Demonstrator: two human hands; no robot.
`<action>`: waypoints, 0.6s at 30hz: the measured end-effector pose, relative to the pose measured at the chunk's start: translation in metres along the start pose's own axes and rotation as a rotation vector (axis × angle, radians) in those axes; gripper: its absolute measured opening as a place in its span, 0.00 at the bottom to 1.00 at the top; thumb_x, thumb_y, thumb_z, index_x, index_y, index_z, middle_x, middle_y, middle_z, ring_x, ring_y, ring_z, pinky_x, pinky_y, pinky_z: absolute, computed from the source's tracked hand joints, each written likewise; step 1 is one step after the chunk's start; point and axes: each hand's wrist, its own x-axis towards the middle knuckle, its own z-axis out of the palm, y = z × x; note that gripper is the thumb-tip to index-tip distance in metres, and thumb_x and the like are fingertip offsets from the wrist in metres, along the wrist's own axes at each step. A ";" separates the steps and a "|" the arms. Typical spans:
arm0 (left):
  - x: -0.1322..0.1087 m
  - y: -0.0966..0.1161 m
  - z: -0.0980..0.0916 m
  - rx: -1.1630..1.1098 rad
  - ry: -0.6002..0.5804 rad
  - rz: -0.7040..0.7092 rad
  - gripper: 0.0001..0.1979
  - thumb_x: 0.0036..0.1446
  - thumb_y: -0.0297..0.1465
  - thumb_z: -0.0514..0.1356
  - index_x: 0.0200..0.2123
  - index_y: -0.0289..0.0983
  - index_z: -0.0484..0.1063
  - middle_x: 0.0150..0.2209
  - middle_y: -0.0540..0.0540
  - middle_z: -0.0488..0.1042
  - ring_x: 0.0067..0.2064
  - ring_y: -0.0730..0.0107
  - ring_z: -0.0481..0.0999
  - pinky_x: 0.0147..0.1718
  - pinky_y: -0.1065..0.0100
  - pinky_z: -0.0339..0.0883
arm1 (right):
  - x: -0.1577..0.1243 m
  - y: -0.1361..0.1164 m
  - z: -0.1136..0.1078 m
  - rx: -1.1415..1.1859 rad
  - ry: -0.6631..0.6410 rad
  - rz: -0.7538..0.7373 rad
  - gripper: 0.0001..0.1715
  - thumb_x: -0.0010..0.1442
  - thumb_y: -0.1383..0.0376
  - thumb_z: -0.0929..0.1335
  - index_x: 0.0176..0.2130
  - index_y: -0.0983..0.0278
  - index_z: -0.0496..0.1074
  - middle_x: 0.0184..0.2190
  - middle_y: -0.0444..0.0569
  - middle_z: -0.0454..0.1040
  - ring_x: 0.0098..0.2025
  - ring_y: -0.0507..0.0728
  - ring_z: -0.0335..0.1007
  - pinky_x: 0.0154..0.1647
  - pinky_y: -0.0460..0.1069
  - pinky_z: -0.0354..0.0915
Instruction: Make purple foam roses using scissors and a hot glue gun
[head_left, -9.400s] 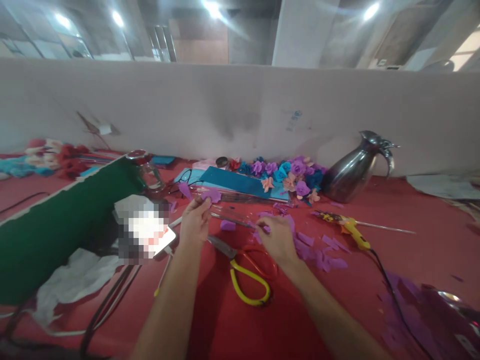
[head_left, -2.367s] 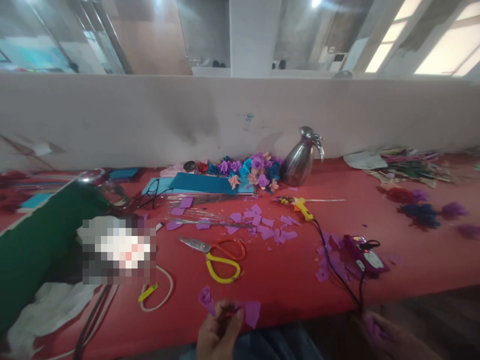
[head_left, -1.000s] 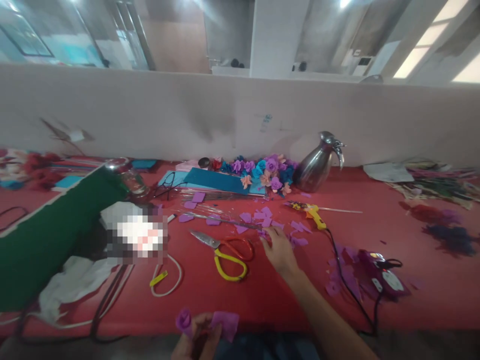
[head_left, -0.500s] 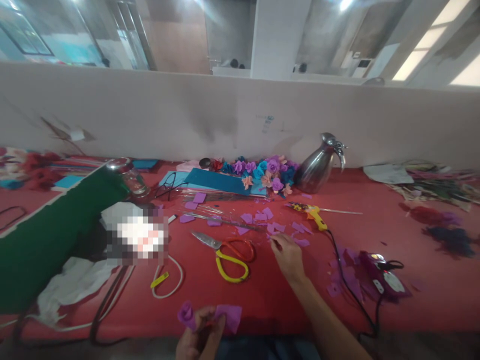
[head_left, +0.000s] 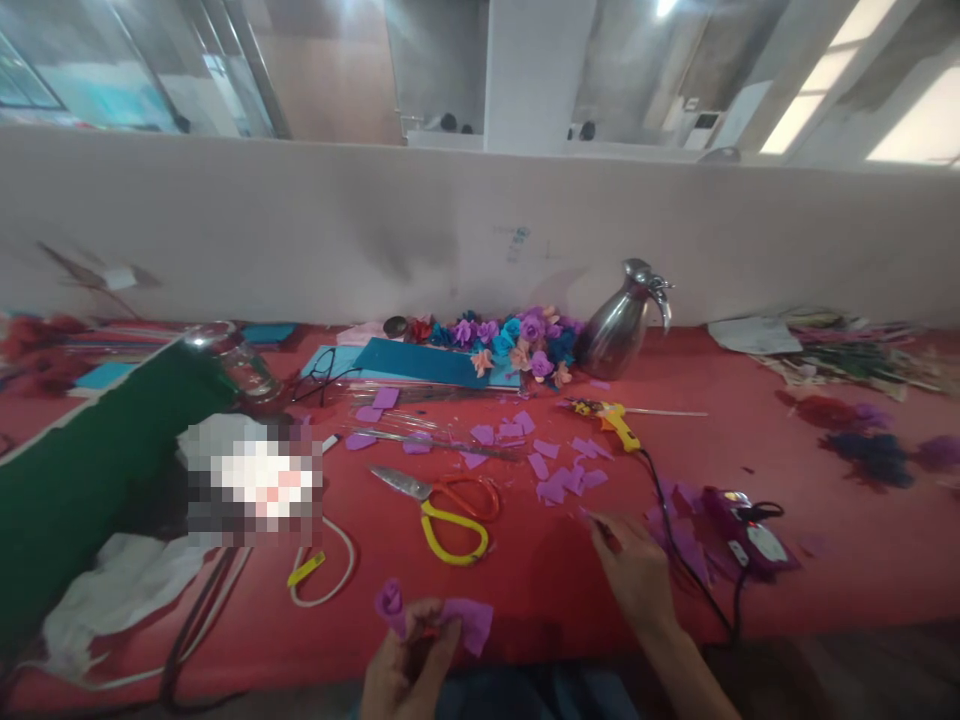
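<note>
Purple paper flower in curled left hand

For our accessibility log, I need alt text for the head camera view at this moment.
A person's left hand pinches a purple paper rose at the near edge of a red table; the right hand is near cut purple petals. Scissors and a glue gun lie beyond.

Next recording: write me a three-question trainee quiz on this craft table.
1. True or false: the scissors lie on the red table, untouched by either hand.
2. The left hand holds: A) a glue gun, B) a purple paper flower, C) a cable.
3. Fill in: just right of the heap of paper flowers stands a metal ____.
Key: 1 true; 2 B; 3 jug.
</note>
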 end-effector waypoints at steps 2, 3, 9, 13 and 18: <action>0.005 0.004 0.001 0.021 -0.048 0.003 0.19 0.32 0.41 0.71 0.27 0.36 0.73 0.24 0.50 0.73 0.29 0.69 0.72 0.31 0.72 0.67 | 0.006 0.005 -0.003 -0.051 0.007 -0.001 0.18 0.62 0.61 0.58 0.39 0.64 0.75 0.36 0.56 0.77 0.37 0.60 0.72 0.41 0.54 0.66; 0.009 0.007 0.003 0.036 -0.079 0.002 0.18 0.34 0.39 0.70 0.27 0.36 0.73 0.25 0.49 0.73 0.30 0.69 0.72 0.32 0.72 0.67 | 0.009 0.006 -0.004 -0.087 0.010 -0.003 0.19 0.61 0.62 0.58 0.40 0.65 0.74 0.37 0.57 0.76 0.39 0.61 0.71 0.43 0.56 0.65; 0.040 0.032 0.028 0.067 -0.268 0.039 0.16 0.39 0.33 0.68 0.34 0.35 0.73 0.26 0.49 0.74 0.30 0.70 0.73 0.31 0.72 0.66 | 0.031 -0.037 -0.008 0.161 -0.137 0.118 0.18 0.59 0.58 0.61 0.38 0.63 0.75 0.34 0.54 0.78 0.39 0.61 0.71 0.43 0.56 0.64; 0.054 0.042 0.042 0.032 -0.386 -0.017 0.19 0.40 0.31 0.66 0.39 0.35 0.70 0.22 0.52 0.72 0.27 0.68 0.74 0.29 0.69 0.68 | 0.054 -0.083 -0.008 0.631 -0.496 0.165 0.18 0.59 0.54 0.63 0.40 0.60 0.75 0.40 0.50 0.78 0.42 0.59 0.72 0.43 0.52 0.64; 0.065 0.041 0.043 0.158 -0.449 0.039 0.18 0.40 0.29 0.65 0.39 0.35 0.70 0.21 0.52 0.71 0.24 0.69 0.72 0.25 0.70 0.65 | 0.076 -0.118 0.000 0.740 -0.844 0.056 0.11 0.54 0.59 0.67 0.34 0.61 0.77 0.32 0.47 0.78 0.34 0.56 0.72 0.35 0.49 0.63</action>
